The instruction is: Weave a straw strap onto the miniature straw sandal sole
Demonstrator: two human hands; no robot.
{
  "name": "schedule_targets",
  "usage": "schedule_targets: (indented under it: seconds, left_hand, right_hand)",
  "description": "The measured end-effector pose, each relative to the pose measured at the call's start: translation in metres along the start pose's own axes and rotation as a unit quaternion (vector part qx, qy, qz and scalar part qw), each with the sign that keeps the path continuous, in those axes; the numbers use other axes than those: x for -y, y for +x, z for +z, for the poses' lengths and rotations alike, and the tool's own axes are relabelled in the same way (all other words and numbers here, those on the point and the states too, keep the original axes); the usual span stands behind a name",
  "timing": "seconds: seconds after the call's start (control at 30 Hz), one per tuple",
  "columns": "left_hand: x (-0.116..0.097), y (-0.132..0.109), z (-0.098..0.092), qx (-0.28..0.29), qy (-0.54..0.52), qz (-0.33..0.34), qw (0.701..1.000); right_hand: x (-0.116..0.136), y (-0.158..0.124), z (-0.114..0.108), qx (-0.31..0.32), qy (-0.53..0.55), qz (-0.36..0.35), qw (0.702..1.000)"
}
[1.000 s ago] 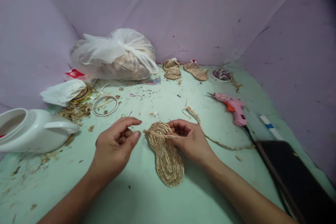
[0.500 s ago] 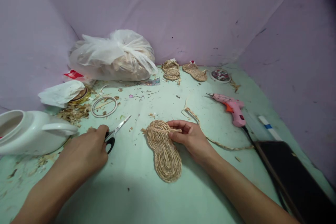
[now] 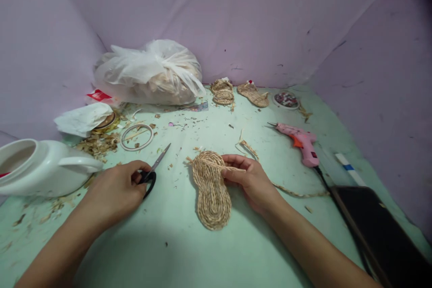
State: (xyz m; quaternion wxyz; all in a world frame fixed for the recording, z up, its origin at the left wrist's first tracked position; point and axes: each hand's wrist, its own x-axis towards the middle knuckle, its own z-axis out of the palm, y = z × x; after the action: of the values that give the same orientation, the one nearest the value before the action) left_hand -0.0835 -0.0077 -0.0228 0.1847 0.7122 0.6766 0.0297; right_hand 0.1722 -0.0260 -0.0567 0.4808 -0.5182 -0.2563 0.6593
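**Grip status: two items held**

Right-side grip: narrow; the right hand [image 3: 249,184] pinches the upper right edge of a coiled fibre sole [image 3: 213,204], thumb uppermost. Left-side grip: the left hand [image 3: 116,189] is closed around the handles of the scissors [image 3: 160,158], blades pointing away from the wearer. Scissors and sole are apart.

Sole position: front centre of the worktop [image 3: 182,256], between the hands. A thin cord [image 3: 232,169] crosses its broad upper part; one end projects past each side.

Progress (judged from layout): coiling of the sole appears complete; the crossing cord is in place, though its attachment cannot be confirmed. Both projecting ends remain untrimmed.

Surroundings: a braided length [image 3: 297,194] lies beyond the right hand. Farther right are a pink glue gun [image 3: 305,144] and a dark flat device [image 3: 374,225]. Two small sandals, one with a white ornament [image 3: 222,94] and one with a red ornament [image 3: 253,95], lie at the rear.
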Motion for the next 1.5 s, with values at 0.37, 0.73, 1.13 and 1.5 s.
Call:
schedule_targets:
  seconds: [0.37,0.73,1.13,1.5]
  left_hand:
    - [-0.018,-0.010,0.003,-0.145,0.036,0.064,0.987]
    - [-0.057,-0.007,0.038,0.018,-0.446,0.044,0.894]
    - [-0.066,-0.012,0.056,0.044,-0.531,0.057,0.844]
    - [-0.061,-0.013,0.053,-0.045,-0.325,0.296,0.897]
  right_hand:
    - [-0.005,-0.002,0.003,0.028,-0.004,-0.025,0.999]
    - [-0.013,-0.006,0.007,0.077,-0.035,-0.035,0.996]
    - [-0.021,-0.013,0.015,0.061,-0.122,-0.062,0.989]
    - [-0.025,-0.014,0.014,0.070,-0.103,-0.080,0.989]
